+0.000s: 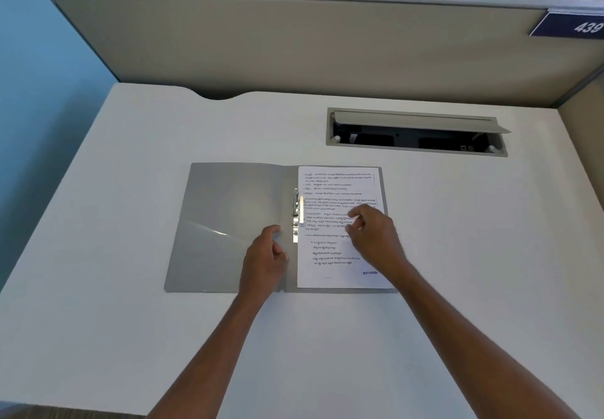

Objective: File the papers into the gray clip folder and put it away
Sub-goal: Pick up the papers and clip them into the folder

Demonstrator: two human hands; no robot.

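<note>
Gray clip folder (228, 222) lies open flat on white desk (130, 337), roughly center, spine running front-to-back. Papers (327, 255) sit on the folder's right half, printed side up, left edge butted against the metal clip (296, 214) at the spine; clip lever looks raised but can't confirm whether it's clamping the sheet. Left cover inside is bare, w/ a clear diagonal pocket (209, 248) at its lower part. Left hand (266, 260) rests on the left cover just beside the spine, below the clip, fingers loosely curled, gripping nothing. Right hand (372, 234) is over the mid part of the papers, fingers bent inward w/ tips near or on the sheet; can't tell if it's pinching the paper or just pressing. Behind the folder, well apart, cable tray (415, 133) recessed in desk, lid propped open. Beige partition (294, 43) at back edge, blue tag "439" (575, 26) at its right end.
</note>
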